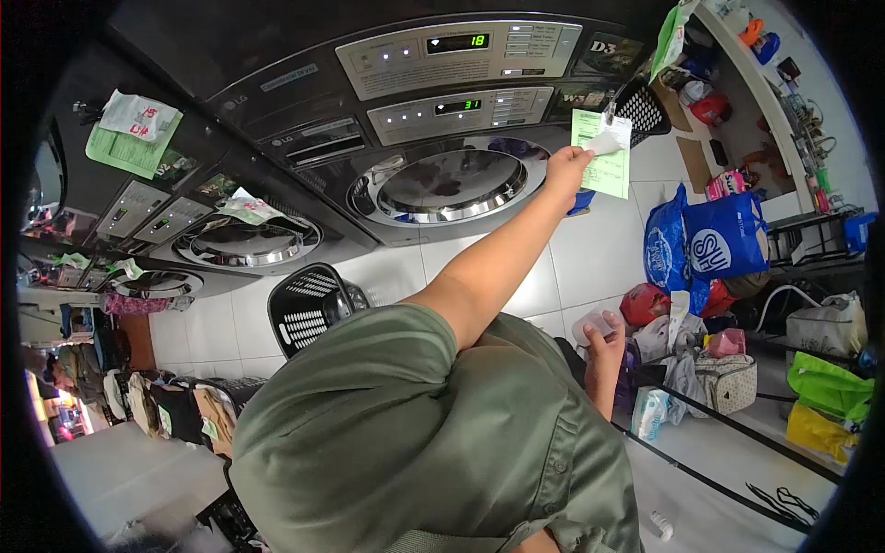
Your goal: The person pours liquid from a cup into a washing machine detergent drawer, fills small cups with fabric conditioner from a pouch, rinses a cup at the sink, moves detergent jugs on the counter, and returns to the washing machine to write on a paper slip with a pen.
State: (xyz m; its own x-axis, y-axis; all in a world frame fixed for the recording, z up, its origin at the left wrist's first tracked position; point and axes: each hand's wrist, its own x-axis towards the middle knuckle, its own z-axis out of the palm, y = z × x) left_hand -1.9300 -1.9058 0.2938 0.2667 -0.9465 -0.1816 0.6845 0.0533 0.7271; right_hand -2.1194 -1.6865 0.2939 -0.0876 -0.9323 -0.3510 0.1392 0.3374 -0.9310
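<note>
My left hand (569, 166) reaches out at upper right. Its fingers pinch a small white slip (607, 141) in front of a green printed sheet (609, 177), which hangs from a clip (609, 112) by the washer. My right hand (604, 346) is lower, at the right side of my body, with its fingers curled around a translucent plastic container (591, 326). Below and left of my left hand is the washer's round, closed door (452, 184). Two control panels above it show 31 and 18.
Black laundry baskets stand on the floor (307, 309) and beside the machines (640, 109). Blue bags (725, 235), red bags and a patterned bag (728, 382) are at the right, near black rails. More machines (249, 244) and hanging clothes (175, 408) are at the left.
</note>
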